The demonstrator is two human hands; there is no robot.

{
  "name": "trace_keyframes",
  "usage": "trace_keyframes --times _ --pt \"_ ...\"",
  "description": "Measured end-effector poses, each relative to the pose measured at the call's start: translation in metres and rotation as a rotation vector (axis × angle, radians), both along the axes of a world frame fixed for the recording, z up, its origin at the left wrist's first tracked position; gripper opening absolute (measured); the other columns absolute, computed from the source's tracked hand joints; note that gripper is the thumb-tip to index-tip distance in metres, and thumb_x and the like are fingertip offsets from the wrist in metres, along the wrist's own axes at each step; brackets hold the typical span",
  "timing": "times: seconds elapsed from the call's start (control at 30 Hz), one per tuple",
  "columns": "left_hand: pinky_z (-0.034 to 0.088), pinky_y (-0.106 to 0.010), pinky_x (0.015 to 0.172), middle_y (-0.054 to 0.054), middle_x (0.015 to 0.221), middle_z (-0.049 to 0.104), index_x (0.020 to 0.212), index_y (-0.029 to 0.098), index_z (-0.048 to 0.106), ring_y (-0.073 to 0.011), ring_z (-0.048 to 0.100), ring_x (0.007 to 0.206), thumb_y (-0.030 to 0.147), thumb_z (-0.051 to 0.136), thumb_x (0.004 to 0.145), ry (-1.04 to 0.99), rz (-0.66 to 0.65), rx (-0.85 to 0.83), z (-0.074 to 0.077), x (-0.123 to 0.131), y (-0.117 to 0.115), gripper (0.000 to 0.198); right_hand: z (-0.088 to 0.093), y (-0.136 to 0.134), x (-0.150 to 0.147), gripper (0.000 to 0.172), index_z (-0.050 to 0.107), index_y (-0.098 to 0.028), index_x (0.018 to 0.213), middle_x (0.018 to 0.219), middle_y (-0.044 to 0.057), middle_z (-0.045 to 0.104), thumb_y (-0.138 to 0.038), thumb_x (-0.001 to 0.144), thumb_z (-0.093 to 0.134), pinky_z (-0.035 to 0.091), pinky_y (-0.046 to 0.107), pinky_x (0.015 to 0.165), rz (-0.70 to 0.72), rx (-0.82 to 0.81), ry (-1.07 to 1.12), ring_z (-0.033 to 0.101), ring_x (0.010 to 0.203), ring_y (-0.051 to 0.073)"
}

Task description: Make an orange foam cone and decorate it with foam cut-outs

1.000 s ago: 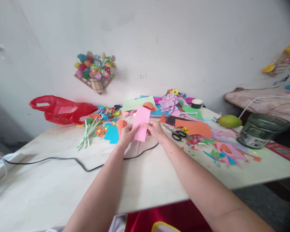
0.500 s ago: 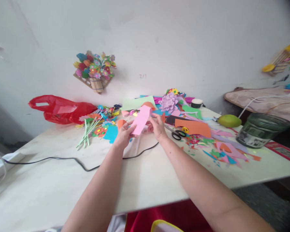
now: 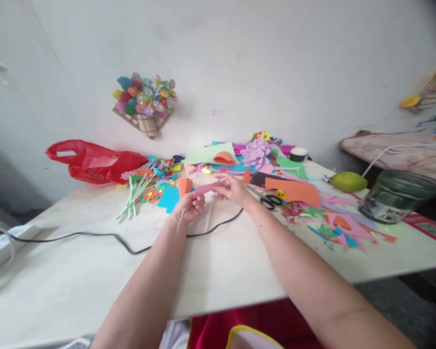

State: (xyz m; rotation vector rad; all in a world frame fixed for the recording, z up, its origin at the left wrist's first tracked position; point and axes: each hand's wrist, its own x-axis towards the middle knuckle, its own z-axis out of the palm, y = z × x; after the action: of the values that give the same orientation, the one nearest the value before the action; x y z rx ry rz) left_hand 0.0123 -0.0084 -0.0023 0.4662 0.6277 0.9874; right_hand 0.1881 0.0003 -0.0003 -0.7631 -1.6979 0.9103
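A flat, elongated pink craft sheet (image 3: 205, 188), seen nearly edge-on, is held above the smooth white tabletop (image 3: 223, 271); the bare left hand (image 3: 191, 207), fingers curled, clasps one end; the bare right hand (image 3: 234, 190), fingers narrowed, meets the other (whether gripping, one cannot tell); uneven pinching could crease it; its long axis runs from half past eight toward half past two.

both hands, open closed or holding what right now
Left hand: closed, holding one end of a thin, narrow-looking pink sheet.
Right hand: partly curled at the sheet's other end; grip cannot be told.
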Motion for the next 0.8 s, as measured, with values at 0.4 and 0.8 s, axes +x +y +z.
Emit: trace_keyframes --times 0.4,0.8 --pt "0.034 -0.018 0.029 -0.006 0.050 0.059 0.074 0.016 0.052 -0.0101 0.047 0.030 0.071 0.039 0.074 0.293 -0.052 0.111 0.002 0.000 0.001 0.057 0.005 -0.002 0.005 0.035 0.052 -0.016 0.057 0.043 -0.002 0.054 -0.044 0.079 0.054 0.034 0.020 0.032 -0.087 -0.132 -0.155 0.043 0.030 0.007" --pt "0.050 -0.018 0.045 -0.006 0.065 0.068 0.073 0.013 0.057 -0.0102 0.060 0.046 0.040 0.071 0.068 0.402 0.186 0.531 -0.010 -0.004 0.009 0.032 -0.002 0.003 0.004 0.035 0.052 -0.017 0.055 0.051 0.001 0.060 -0.039 0.082 0.049 0.038 0.021 0.040 -0.230 -0.008 -0.163 0.050 0.036 0.009"
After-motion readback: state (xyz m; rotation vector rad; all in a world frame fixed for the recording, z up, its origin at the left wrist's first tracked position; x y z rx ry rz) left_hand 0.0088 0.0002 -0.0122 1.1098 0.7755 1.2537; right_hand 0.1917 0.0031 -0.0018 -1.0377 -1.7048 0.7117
